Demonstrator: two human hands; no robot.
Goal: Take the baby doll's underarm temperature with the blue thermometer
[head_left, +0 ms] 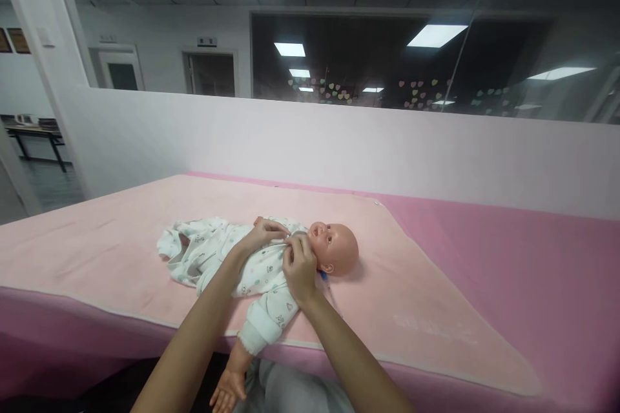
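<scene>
A baby doll (341, 248) lies on its back, head to the right, in a white patterned garment (264, 271). My left hand (264, 234) rests on the doll's chest, its fingers pinched at the garment near the neck. Right beside it, my right hand (299, 268) is closed with curled fingers on the garment's collar area, just below the doll's chin. What exactly the fingertips hold is too small to tell. One doll arm (232, 377) hangs over the front edge. The garment's leg part (186, 248) lies loosely bunched at the left.
A light pink cloth (411, 297) covers much of the darker pink surface (547, 258). Behind stands a low white wall (339, 142) with glass above. Something blue (324, 276) lies by the doll's neck. At the far left is a table (36, 131).
</scene>
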